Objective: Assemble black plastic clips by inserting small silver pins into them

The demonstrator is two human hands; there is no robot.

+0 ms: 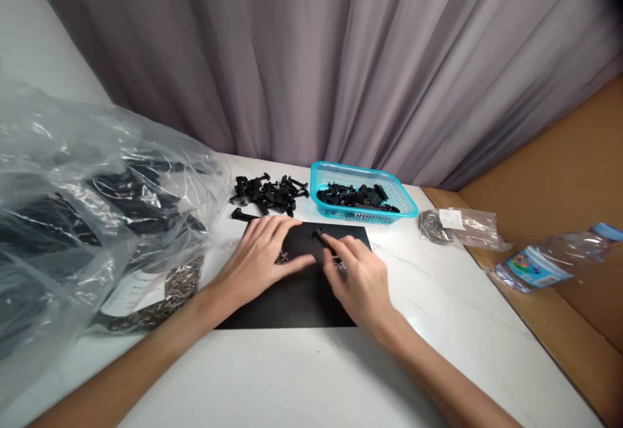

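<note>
My right hand [360,275] pinches a small black plastic piece [318,236] between thumb and fingers, above a black mat [296,304]. My left hand [260,256] is over the mat's left side, its thumb stretched away from the fingers and nothing visible in it. Small shiny metal bits [281,257] lie on the mat near the left thumb. More of these lie beside the right hand, partly hidden by its fingers. Just beyond the left fingers, one black plastic piece [243,215] rests at the mat's far edge.
A heap of black plastic parts [272,194] and a blue basket [363,215] holding similar parts stand at the back. Large clear plastic bags [121,149] and a labelled bag of metal bits [180,288] crowd the left. At right are a small bag [435,226] and a water bottle [540,265].
</note>
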